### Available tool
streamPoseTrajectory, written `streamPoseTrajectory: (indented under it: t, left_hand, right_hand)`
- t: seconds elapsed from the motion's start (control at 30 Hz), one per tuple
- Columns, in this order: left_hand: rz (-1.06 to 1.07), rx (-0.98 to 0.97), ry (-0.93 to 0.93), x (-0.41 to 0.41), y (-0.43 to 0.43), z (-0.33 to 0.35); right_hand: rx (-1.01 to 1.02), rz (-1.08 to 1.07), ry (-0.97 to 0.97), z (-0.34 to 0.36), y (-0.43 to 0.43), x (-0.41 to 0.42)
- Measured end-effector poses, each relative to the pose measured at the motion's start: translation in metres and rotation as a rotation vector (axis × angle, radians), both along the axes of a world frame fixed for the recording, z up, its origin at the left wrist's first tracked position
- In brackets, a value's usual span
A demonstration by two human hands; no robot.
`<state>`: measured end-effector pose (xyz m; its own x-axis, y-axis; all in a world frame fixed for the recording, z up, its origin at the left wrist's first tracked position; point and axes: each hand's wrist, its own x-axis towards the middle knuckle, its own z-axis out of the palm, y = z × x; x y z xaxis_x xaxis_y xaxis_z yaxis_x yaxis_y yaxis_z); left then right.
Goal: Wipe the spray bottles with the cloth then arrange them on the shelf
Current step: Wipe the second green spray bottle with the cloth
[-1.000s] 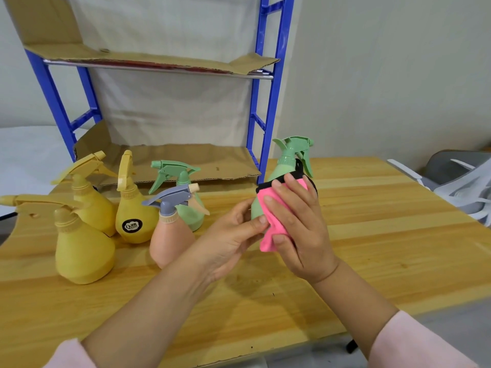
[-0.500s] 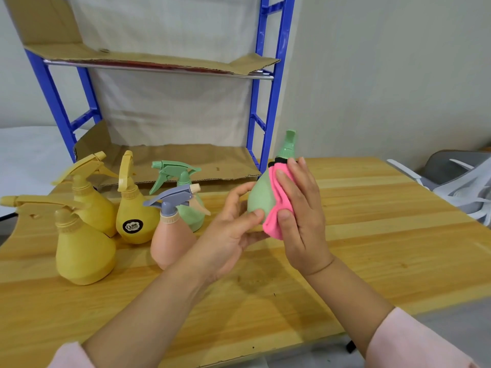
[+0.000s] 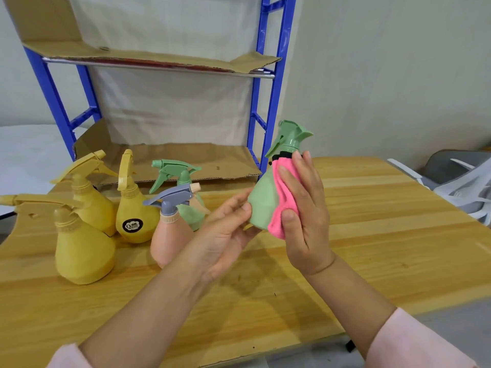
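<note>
A green spray bottle [image 3: 263, 203] is held upright above the wooden table [image 3: 372, 235]. My left hand [image 3: 225, 235] grips its lower left side and base. My right hand [image 3: 303, 208] presses a pink cloth [image 3: 281, 197] against the bottle's right side. On the table to the left stand three yellow bottles [image 3: 82, 248], a pink bottle with a grey trigger [image 3: 170, 235] and a second green bottle [image 3: 186, 192] partly hidden behind it. The blue shelf [image 3: 268, 107] with cardboard-lined levels stands behind them.
Cardboard sheets [image 3: 186, 166] cover the lower and upper shelf levels. A grey and white chair [image 3: 457, 187] is at the right edge of the table. A wall rises behind the table.
The held green bottle has turned in my hands, so its spray head now points right. The pink cloth has slid along the bottle's right side.
</note>
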<state>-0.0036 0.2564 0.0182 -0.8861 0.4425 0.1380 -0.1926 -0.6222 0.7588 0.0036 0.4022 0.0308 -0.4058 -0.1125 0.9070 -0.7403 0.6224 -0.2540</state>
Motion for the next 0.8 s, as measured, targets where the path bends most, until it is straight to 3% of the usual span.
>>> streamPoseTrajectory:
  t: [0.27, 0.47, 0.8]
  left_hand:
    - [-0.101, -0.046, -0.052, 0.001, 0.001, -0.001]
    - [-0.024, -0.037, -0.026, -0.001, 0.005, 0.001]
    - [-0.084, -0.096, -0.035, 0.0, -0.003, 0.007]
  right_hand:
    - [0.139, 0.005, 0.072, -0.011, 0.007, -0.002]
    - [0.351, -0.181, 0.2, -0.027, 0.003, -0.002]
    - [0.309, -0.156, 0.233, -0.028, 0.008, -0.007]
